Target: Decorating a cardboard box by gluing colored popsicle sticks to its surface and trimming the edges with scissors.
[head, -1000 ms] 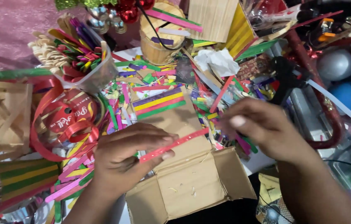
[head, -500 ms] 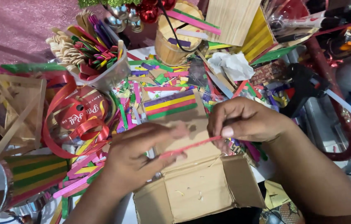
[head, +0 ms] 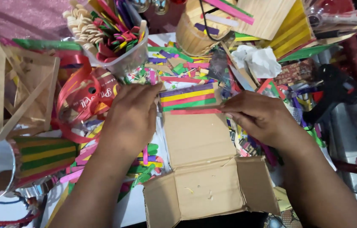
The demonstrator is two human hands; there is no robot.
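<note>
both hands have moved up the flattened cardboard box since a second ago: then the red craft stick hung slanted over the middle of the cardboard, held at each end; now it lies level along the cardboard's far edge, just below the row of purple, yellow, pink and green sticks already laid side by side there. it reads as the next stick in that striped row, being pressed into line with the others.

the left hand rests palm down at the left end of the row, fingers together and bent toward the stick's left end, covering it; whether they pinch the stick or only press on it cannot be told. the right hand has its fingertips closed together on the stick's right end, thumb under, holding it against the cardboard edge.

left of the cardboard lie a coil of red ribbon and a wooden stick frame. beyond the striped row stand a clear plastic tub of coloured sticks and a round wooden stick basket. right of the cardboard, past the right hand, sits a black glue gun, with crumpled white tissue beyond it.
</note>
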